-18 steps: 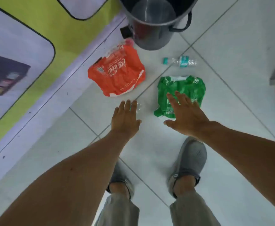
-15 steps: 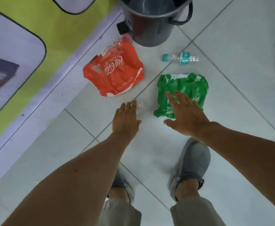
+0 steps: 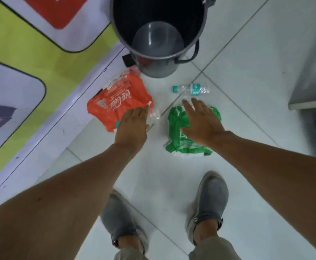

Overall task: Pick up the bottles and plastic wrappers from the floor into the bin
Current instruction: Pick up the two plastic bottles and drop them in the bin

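Observation:
A dark grey bin stands open at the top, with nothing visible inside. Below it on the tiled floor lie a red plastic wrapper, a green plastic wrapper and a clear bottle with a teal cap and label. A second clear bottle lies between the wrappers, partly hidden by my left hand. My left hand hovers open over the red wrapper's lower right corner. My right hand is spread open over the green wrapper. Neither hand holds anything.
A wall panel with yellow-green, white and red graphics runs along the left. A grey metal cabinet corner sits at the right. My two grey shoes stand on the white tiles below the litter.
Both hands have reached farther forward: the left now over the red wrapper's corner, the right farther over the green wrapper. The view has shifted so the bin's inside shows.

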